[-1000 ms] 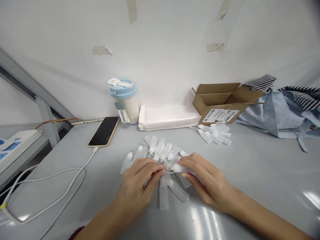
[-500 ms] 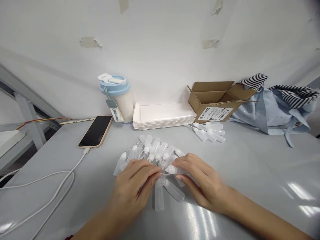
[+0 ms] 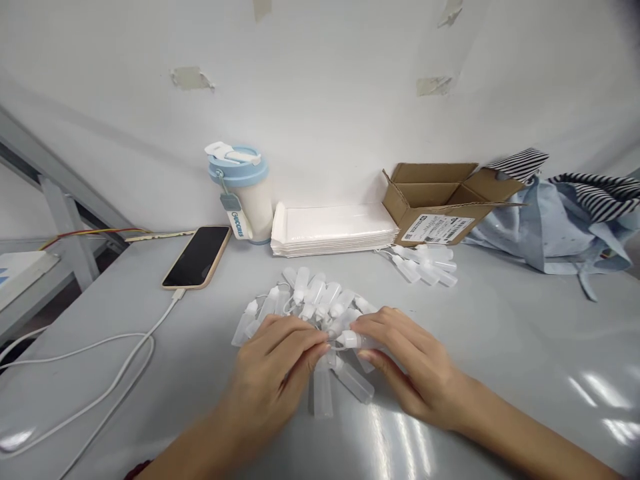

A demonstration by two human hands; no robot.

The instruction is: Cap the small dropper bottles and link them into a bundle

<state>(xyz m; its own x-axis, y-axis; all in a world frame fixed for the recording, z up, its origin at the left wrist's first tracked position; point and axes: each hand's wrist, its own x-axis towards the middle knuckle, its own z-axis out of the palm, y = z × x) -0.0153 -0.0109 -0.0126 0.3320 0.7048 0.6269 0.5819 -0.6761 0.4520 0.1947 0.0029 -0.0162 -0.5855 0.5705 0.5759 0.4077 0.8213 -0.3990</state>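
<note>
Several small translucent bottles with white caps (image 3: 327, 299) lie fanned out in a bunch on the grey table (image 3: 200, 373). At the left of the bunch's centre, my left hand (image 3: 280, 363) is closed, its thumb and index finger pinching a thin cord or loop near the caps. My right hand (image 3: 410, 363) holds one bottle (image 3: 353, 339) between thumb and fingers, its white cap pointing left toward my left fingertips. Two bottles (image 3: 353, 380) stick out toward me between the hands. Fingers hide part of the bunch.
A smaller bunch of bottles (image 3: 425, 265) lies before an open cardboard box (image 3: 435, 220). White padded envelopes (image 3: 335, 230), a blue-lidded cup (image 3: 255, 200) and a phone (image 3: 197, 259) with a white cable (image 3: 120, 373) stand or lie farther left. A blue bag (image 3: 545, 230) is at right.
The whole view has shifted slightly, so things appear a little farther right. Both hands keep nearly the same pose and grip around the bunch.
</note>
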